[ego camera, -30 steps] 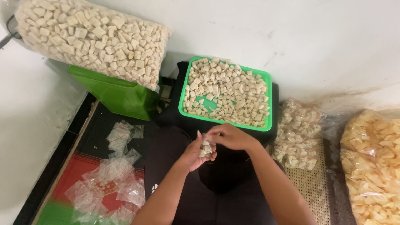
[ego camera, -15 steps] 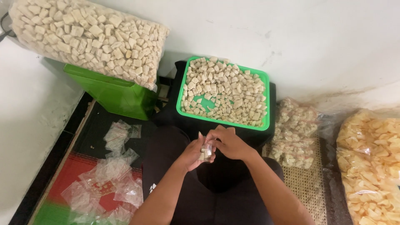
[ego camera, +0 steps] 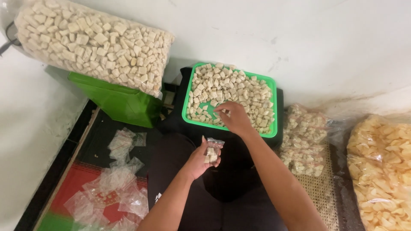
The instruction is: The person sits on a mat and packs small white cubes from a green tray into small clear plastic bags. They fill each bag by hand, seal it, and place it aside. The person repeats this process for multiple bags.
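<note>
A green tray [ego camera: 272, 107] heaped with pale cube-shaped snack pieces rests on a black stand in front of me. My right hand [ego camera: 232, 118] reaches over the tray's near edge, fingertips down among the pieces. Below it my left hand [ego camera: 204, 156] holds up a small clear plastic bag [ego camera: 212, 149] with a few pieces inside, its mouth upward. The two hands are apart.
A large clear sack of the same cubes [ego camera: 92, 45] lies on a green box [ego camera: 117, 100] at the left. Empty small bags [ego camera: 115, 184] are scattered on the floor at lower left. Filled small bags [ego camera: 306, 139] and a big bag of yellow chips [ego camera: 381, 167] sit at the right.
My right hand has left the small bag and moved up to the green tray. My left hand still holds the bag, slightly lower.
</note>
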